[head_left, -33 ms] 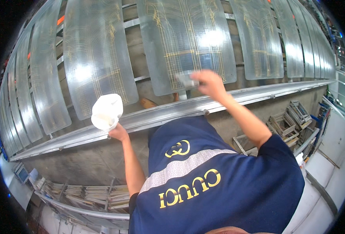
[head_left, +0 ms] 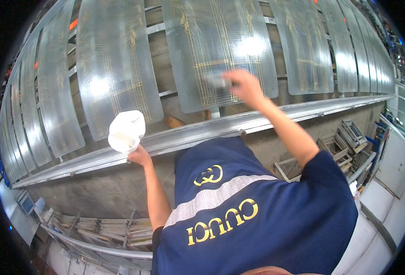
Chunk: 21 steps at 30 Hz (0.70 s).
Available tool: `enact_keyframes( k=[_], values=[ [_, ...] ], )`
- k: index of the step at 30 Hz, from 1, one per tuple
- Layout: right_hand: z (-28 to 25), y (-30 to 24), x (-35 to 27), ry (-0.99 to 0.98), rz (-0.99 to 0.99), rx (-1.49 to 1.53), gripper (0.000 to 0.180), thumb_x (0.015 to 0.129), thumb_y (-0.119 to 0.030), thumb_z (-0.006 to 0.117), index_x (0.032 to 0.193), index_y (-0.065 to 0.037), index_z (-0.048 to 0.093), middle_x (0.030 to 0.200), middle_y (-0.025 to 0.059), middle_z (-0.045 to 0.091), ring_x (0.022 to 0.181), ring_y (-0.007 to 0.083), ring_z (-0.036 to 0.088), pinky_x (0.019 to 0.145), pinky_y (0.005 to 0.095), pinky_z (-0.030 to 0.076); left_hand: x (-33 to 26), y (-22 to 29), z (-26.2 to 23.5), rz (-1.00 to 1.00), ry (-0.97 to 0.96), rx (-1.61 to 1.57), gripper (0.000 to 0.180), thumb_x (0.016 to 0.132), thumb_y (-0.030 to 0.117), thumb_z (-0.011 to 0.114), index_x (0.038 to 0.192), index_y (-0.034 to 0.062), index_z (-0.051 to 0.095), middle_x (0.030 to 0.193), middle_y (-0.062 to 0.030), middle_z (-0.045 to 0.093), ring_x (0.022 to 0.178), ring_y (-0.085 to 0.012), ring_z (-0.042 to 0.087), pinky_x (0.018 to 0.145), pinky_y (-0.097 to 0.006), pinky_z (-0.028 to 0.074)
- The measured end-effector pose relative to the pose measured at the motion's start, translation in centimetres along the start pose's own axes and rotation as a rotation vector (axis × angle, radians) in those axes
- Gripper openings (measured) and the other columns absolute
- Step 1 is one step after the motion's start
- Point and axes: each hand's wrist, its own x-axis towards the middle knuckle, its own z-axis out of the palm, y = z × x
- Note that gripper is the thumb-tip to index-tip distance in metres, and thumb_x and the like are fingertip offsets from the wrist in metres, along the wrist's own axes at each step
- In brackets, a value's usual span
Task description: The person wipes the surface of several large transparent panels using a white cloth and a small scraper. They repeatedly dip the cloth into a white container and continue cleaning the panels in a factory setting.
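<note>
My left hand is closed around the lower end of a white plastic jug with a cut-open side. Some pale content shows inside it. The jug is held over the near rail, by the lower corner of a panel. Fingers bent, my right hand grips a flat grey scraper-like tool, smeared by motion, so its exact kind is unclear. That tool is over the lower part of the middle glossy grey panel, which carries fine yellow line patterns; whether it touches the surface I cannot make out.
Similar long panels, such as one at left and one at right, lie in a row on a metal frame. A metal rail runs along their near ends. Stacked frames stand behind me at right and at left.
My right hand and the grey tool have moved a little farther up the middle panel. My left hand with the jug stays nearly in place.
</note>
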Motion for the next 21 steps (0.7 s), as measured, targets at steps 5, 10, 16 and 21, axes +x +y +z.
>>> enact_keyframes(
  k=[5,10,16,21],
  values=[
    [-4.5,8.4,23.2,0.206,0.099,-0.229,0.042,0.082,-0.020,0.066,0.123,-0.028,0.070,0.115,0.0050,0.071,0.109,0.0296,0.064,0.092,0.0401,0.052,1.6,3.1,-0.3,-0.200,-0.127,-0.111,0.060,0.085,0.007,0.077,0.137,-0.0040,0.049,0.128,-0.0203,0.063,0.114,-0.0282,0.064,0.093,-0.040,0.051],
    [-4.5,14.8,19.2,0.167,0.040,-0.340,0.044,0.080,-0.015,0.067,0.123,-0.025,0.069,0.120,0.0060,0.069,0.112,0.0300,0.063,0.093,0.0415,0.052,-0.8,5.4,-2.3,-0.145,-0.081,-0.293,0.077,0.081,0.005,0.081,0.144,-0.0030,0.037,0.141,-0.0190,0.052,0.127,-0.0265,0.054,0.100,-0.040,0.048],
    [-0.1,9.6,-14.3,0.138,-0.160,-0.280,0.060,0.065,0.000,0.069,0.121,-0.021,0.070,0.129,0.0021,0.066,0.120,0.0235,0.062,0.099,0.0395,0.051,-3.3,7.3,-2.5,-0.267,-0.043,-0.380,0.078,0.081,0.006,0.082,0.144,-0.0018,0.036,0.139,-0.0160,0.052,0.127,-0.0248,0.052,0.103,-0.042,0.045],
    [-4.3,4.5,-17.7,0.050,0.149,-0.059,0.062,0.066,0.000,0.074,0.124,-0.020,0.069,0.132,0.0034,0.065,0.125,0.0261,0.057,0.104,0.0396,0.047,-1.3,7.6,-0.4,-0.280,0.035,-0.340,0.067,0.078,0.007,0.086,0.132,-0.0050,0.049,0.130,-0.0152,0.062,0.114,-0.0260,0.060,0.099,-0.041,0.047]
  ],
)
